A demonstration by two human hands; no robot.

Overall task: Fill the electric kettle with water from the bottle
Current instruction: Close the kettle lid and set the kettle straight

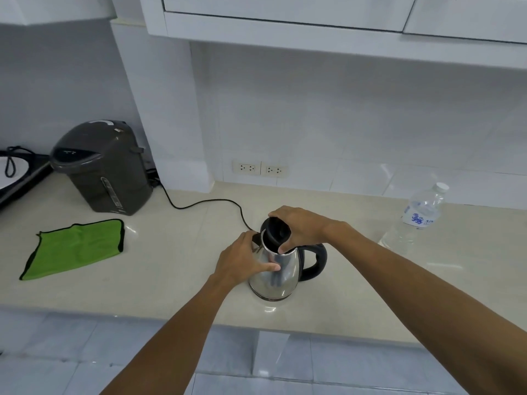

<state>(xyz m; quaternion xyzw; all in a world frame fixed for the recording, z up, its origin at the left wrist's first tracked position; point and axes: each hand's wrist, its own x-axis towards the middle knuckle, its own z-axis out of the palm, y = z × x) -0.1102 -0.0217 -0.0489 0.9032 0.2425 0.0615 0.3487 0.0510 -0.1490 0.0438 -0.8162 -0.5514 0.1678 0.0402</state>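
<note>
Head view: the kettle (273,269) stands upright near the front edge of the worktop (176,263). Left hand (242,259) lies flat against its steel side, fingers spread; right hand (299,228) is clamped on the black lid (276,230), which sits tilted. The bottle (415,218), capped, stands toward the right end. Judgement: its thin plastic will likely flex; grip mid-body. The polished steel is likely slippery; the handle (315,260) suits.
</note>
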